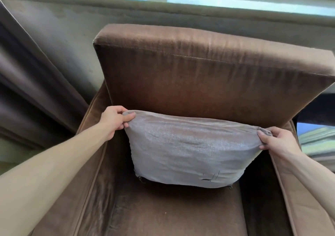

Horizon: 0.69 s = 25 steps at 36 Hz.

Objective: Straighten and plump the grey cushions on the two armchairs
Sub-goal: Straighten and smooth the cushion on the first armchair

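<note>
**Grey cushion held by its top corners over the armchair seat**

The soft rectangular grey fabric cushion [192, 148] stands upright with its long axis running side to side between the two grips, its broad face turned toward the camera. The left hand [116, 119] pinches the top left corner, thumb in front and fingers curled behind; the right hand [277, 141] pinches the top right corner the same way. Between the grips the top edge sags slightly, and the fabric shows a faint sheen with loose creases. Below the grips, the lower edge meets the seat of the brown velvet armchair [208, 69], with small dark ties poking out at both bottom corners. Behind the grips rises the chair's backrest. Beyond the left grip hangs a brown pleated curtain [27, 90].
</note>
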Each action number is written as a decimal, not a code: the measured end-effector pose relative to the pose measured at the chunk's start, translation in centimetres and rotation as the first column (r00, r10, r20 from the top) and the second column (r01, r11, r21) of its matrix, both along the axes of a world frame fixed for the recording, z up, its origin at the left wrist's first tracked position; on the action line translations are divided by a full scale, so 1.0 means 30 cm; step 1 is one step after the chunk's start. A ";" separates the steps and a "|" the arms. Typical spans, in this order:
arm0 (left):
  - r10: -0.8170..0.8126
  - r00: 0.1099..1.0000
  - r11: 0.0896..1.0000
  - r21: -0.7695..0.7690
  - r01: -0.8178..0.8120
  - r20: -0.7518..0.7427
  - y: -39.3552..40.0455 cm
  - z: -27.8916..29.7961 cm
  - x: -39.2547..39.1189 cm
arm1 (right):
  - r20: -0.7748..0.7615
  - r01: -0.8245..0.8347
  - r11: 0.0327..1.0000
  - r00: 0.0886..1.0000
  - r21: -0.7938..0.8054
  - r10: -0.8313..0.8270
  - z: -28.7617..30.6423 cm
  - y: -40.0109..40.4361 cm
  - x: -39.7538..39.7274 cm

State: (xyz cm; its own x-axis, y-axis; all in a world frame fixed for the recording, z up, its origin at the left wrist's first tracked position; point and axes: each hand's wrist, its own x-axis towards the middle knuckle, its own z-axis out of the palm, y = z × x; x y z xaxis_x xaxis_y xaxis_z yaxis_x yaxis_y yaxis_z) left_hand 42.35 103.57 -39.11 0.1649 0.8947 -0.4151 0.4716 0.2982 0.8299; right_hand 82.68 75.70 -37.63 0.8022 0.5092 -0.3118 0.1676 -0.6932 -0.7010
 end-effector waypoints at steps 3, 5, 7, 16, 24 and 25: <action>0.101 0.989 0.995 0.000 -0.102 0.103 -0.017 -0.009 0.003 | 0.112 0.011 0.998 0.994 -0.062 -0.004 0.024 -0.016 0.016; 0.146 0.981 0.988 0.027 -0.150 0.127 -0.032 -0.017 0.011 | 0.132 0.027 0.997 0.991 -0.066 -0.018 0.032 -0.016 0.008; 0.151 0.982 0.984 0.073 -0.160 0.111 -0.040 -0.027 0.016 | 0.162 0.035 0.998 0.986 -0.060 -0.025 0.031 -0.009 -0.006; 0.016 0.994 0.993 0.118 -0.028 0.105 -0.079 -0.079 -0.060 | 0.408 -0.094 0.929 0.879 -0.358 0.246 0.068 0.060 -0.126; 0.278 0.948 0.946 -0.213 -0.242 0.157 -0.207 -0.325 -0.107 | 0.472 -0.583 0.795 0.660 -0.168 0.585 0.068 0.349 -0.513; 0.299 0.942 0.934 -0.248 -0.257 0.150 -0.225 -0.367 -0.111 | 0.434 -0.646 0.753 0.647 -0.125 0.627 0.064 0.395 -0.578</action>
